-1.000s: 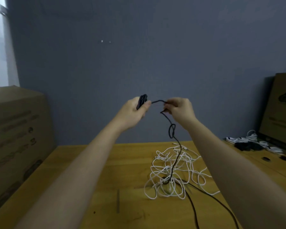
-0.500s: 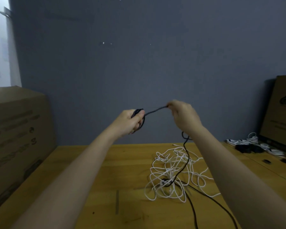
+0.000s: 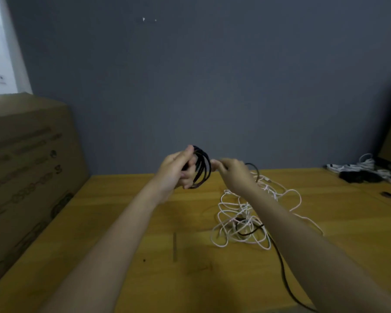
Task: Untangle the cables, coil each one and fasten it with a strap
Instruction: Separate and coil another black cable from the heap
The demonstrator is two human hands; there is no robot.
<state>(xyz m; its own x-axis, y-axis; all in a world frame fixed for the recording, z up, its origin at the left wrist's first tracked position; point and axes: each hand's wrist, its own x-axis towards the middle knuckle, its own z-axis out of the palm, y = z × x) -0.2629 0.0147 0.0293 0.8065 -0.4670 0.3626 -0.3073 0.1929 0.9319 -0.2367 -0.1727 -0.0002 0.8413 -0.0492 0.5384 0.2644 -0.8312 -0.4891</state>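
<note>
**Black cable being coiled above the bench**

Both forearms are being extended forward over the wooden bench (image 3: 127, 222). The left hand (image 3: 176, 170) is being held raised, thumb uppermost, its grip being closed round a coil of black cable (image 3: 202, 168) of several loops, which is being kept upright and clear of the bench. The right hand (image 3: 233, 175) is being held just beside the coil, its fingertips being pinched on the same cable's free run; the picture is blurred here. That run is being trailed down behind the right wrist into a tangle of white cable (image 3: 242, 213) lying on the bench, and onward to the near edge. Bundled cables (image 3: 361, 172) are being kept at the far right. A cardboard box (image 3: 25, 168) is being stood at the left.
</note>
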